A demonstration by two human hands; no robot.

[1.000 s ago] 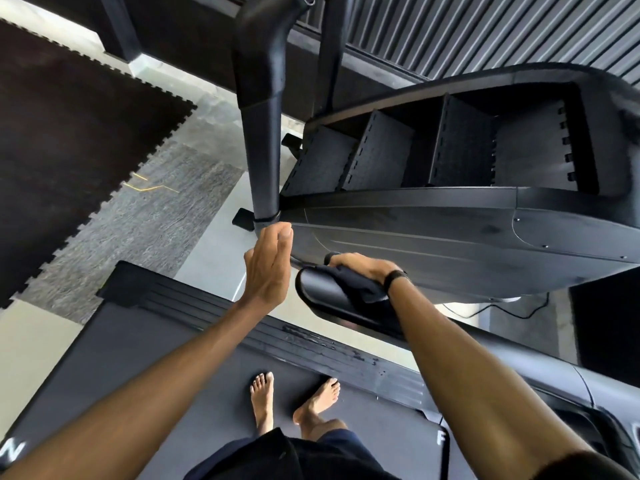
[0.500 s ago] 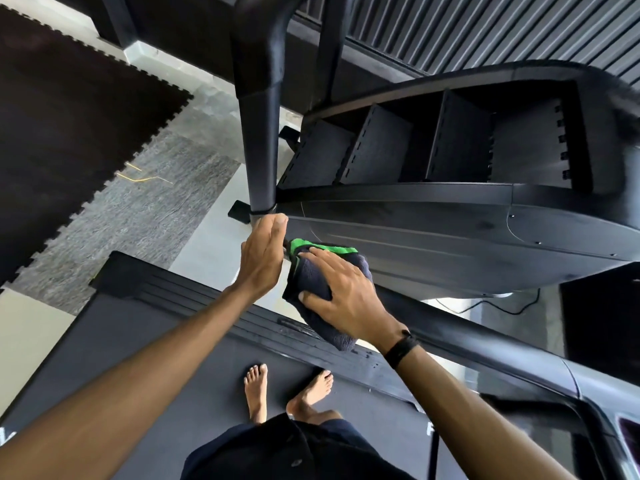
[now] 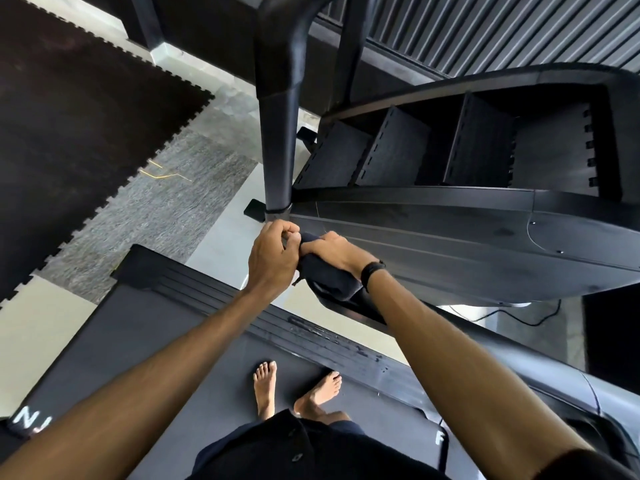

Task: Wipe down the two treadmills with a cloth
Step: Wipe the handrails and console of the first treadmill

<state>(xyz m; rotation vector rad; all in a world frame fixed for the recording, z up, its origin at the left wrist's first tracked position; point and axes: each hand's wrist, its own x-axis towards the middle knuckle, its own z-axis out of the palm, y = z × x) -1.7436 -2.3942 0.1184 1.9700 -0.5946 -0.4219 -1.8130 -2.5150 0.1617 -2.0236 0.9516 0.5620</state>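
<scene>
The left hand [image 3: 272,258] and the right hand [image 3: 332,252] are pressed close together, and both hold the same soft dark blue cloth [image 3: 329,280]. The left fingers are curled and pinch the top edge of the cloth. The right fingers are curled over it too, and the rest of the cloth hangs in a bunch under the right wrist, on top of the black shiny handrail [image 3: 349,303] of the treadmill. A black band [image 3: 372,270] goes round the right wrist. Just above the left hand stands a thick black upright post [image 3: 277,140]. Its bottom end is right by the knuckles, but you cannot tell if they touch it. Past the right hand, up and away from it, is a big black stair machine with ribbed steps [image 3: 433,150]. Below both hands, under the arms, lies the flat grey belt of the treadmill [image 3: 166,348] with a black ribbed side rail [image 3: 207,292], and two bare feet [image 3: 294,389] stand on the belt. Far out past the left hand, the floor has a dark mat with a zigzag edge [image 3: 76,126] and a grey carpet strip [image 3: 166,202].
</scene>
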